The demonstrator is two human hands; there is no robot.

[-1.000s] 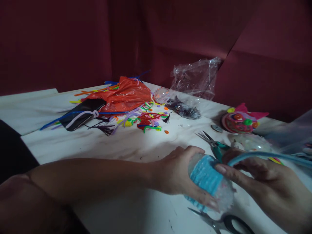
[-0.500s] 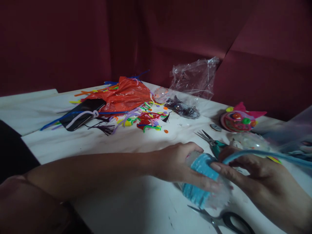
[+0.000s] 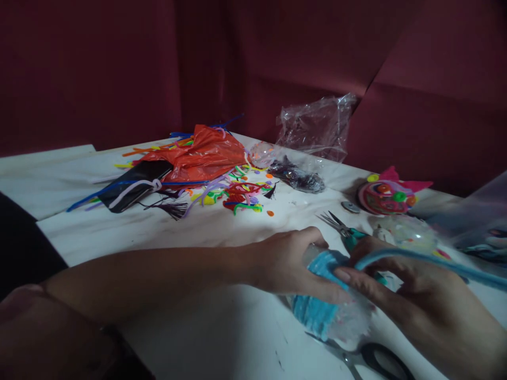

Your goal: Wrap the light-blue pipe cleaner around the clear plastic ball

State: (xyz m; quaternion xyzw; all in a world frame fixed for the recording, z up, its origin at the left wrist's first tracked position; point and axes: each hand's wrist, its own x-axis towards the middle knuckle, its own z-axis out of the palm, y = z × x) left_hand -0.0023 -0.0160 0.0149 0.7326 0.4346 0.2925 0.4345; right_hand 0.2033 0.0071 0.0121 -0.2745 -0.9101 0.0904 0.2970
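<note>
My left hand [image 3: 291, 264] grips a clear plastic ball [image 3: 348, 319] half wrapped in light blue pipe cleaner [image 3: 315, 311], resting on the white table [image 3: 222, 232]. My right hand [image 3: 412, 301] holds the free length of the blue pipe cleaner [image 3: 435, 259], which runs off to the right, and presses it against the ball with the thumb. Both hands meet over the ball near the table's front right.
Black-handled scissors [image 3: 368, 359] lie just below the ball. Green-handled pliers [image 3: 344, 229] lie behind the hands. A finished pink and red ball [image 3: 386, 192], a clear bag [image 3: 317, 126], an orange bag [image 3: 202, 153], a black phone [image 3: 132, 182] and scattered coloured pipe cleaner bits [image 3: 241, 195] sit farther back.
The ball has rolled a little left and down in my hands, and my right thumb has slid left along the blue wrap.
</note>
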